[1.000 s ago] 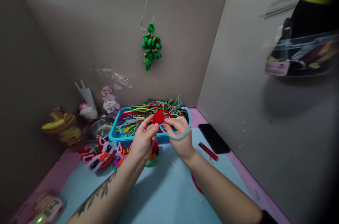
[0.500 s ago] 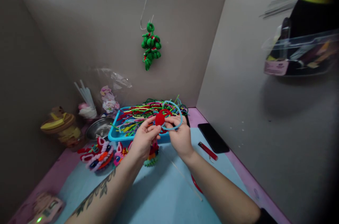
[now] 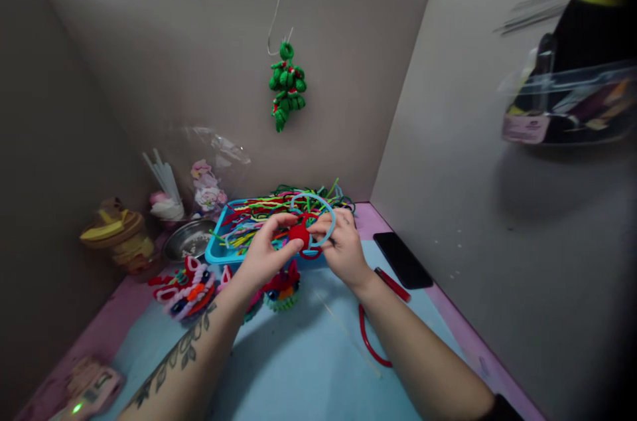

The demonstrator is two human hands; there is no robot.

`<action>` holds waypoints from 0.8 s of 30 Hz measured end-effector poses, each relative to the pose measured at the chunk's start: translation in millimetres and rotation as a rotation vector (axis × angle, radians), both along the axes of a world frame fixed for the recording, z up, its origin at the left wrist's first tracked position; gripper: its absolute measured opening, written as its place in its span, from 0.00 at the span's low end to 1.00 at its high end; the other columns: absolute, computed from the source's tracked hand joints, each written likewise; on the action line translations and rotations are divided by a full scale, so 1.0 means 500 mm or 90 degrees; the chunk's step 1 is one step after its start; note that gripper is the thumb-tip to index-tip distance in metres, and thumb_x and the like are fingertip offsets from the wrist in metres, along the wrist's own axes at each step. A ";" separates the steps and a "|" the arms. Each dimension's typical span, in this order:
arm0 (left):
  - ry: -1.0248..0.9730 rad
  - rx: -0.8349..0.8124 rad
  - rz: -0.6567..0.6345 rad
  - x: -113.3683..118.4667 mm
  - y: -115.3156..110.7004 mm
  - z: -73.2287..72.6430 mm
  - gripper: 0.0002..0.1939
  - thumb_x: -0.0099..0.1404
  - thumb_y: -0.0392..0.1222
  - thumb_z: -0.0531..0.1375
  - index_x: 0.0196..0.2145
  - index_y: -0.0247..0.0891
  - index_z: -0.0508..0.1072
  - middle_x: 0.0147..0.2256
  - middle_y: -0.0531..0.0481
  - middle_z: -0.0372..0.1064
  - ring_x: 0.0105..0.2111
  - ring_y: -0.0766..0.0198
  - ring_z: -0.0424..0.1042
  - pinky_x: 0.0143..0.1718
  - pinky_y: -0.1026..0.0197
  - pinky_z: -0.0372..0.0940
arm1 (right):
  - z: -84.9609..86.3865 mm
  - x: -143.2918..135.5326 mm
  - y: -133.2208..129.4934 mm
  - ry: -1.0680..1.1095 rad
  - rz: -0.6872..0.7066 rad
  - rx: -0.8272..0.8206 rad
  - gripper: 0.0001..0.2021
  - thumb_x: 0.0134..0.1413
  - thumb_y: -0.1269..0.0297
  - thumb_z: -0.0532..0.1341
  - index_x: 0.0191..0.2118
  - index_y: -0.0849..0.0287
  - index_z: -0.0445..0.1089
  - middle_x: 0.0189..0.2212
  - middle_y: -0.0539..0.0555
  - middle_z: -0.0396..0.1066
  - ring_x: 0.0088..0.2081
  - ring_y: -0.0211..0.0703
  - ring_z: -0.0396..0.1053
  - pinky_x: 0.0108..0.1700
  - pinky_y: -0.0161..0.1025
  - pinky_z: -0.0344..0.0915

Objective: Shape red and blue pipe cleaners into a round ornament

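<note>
My left hand [image 3: 263, 252] pinches a red fuzzy piece [image 3: 299, 235], apparently made of pipe cleaner, between thumb and fingers. From the other side, the fingers of my right hand [image 3: 344, 250] grip a light-blue pipe cleaner [image 3: 312, 196], bent into a big loop that rises above the red piece. Thin red loops show above and below the red piece; where they join the blue one is hidden by my fingers. Under my left wrist sit colourful pipe-cleaner animal heads, one lilac and orange [image 3: 188, 296], another red and green [image 3: 283, 291].
Behind my hands lies a blue tray [image 3: 215, 255] heaped with pipe cleaners. A metal bowl [image 3: 174, 247] stands left. To the right are a phone [image 3: 402, 260], a slim red object [image 3: 395, 287] and a curved red pipe cleaner [image 3: 369, 342]. A green ornament [image 3: 287, 85] hangs on the back panel.
The red piece has tilted and dropped slightly, and the blue loop has swung left. My left fingers have spread wider around the red piece; my right hand has turned.
</note>
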State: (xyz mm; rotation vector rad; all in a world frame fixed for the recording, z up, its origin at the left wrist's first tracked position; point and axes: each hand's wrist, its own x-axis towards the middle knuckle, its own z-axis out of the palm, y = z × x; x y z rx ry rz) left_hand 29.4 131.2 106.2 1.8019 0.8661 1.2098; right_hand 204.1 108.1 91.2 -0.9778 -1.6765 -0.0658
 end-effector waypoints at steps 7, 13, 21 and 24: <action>-0.012 -0.043 -0.090 -0.005 -0.012 0.014 0.27 0.54 0.38 0.64 0.52 0.40 0.65 0.51 0.41 0.65 0.49 0.55 0.67 0.49 0.54 0.62 | -0.003 0.003 -0.006 -0.048 -0.005 0.024 0.12 0.50 0.73 0.59 0.33 0.47 0.76 0.36 0.53 0.64 0.45 0.48 0.58 0.51 0.52 0.58; 0.024 -0.011 -0.068 -0.006 -0.022 0.021 0.27 0.52 0.37 0.64 0.52 0.41 0.68 0.51 0.42 0.68 0.47 0.55 0.69 0.49 0.54 0.62 | 0.000 0.005 -0.004 -0.049 0.003 0.012 0.11 0.51 0.71 0.59 0.34 0.46 0.76 0.36 0.53 0.63 0.45 0.48 0.58 0.50 0.52 0.58; -0.007 -0.004 -0.040 -0.002 -0.021 0.014 0.30 0.49 0.36 0.66 0.51 0.42 0.68 0.47 0.42 0.70 0.42 0.56 0.72 0.45 0.57 0.65 | 0.023 0.003 -0.019 -0.002 0.101 -0.067 0.13 0.51 0.72 0.56 0.38 0.51 0.75 0.40 0.54 0.64 0.48 0.47 0.61 0.52 0.51 0.59; 0.007 0.011 -0.025 -0.001 -0.016 0.005 0.31 0.50 0.36 0.66 0.53 0.42 0.67 0.45 0.43 0.71 0.43 0.57 0.72 0.46 0.57 0.64 | 0.028 0.006 -0.021 0.043 0.161 -0.106 0.09 0.51 0.69 0.58 0.37 0.54 0.74 0.43 0.56 0.65 0.50 0.48 0.62 0.53 0.50 0.60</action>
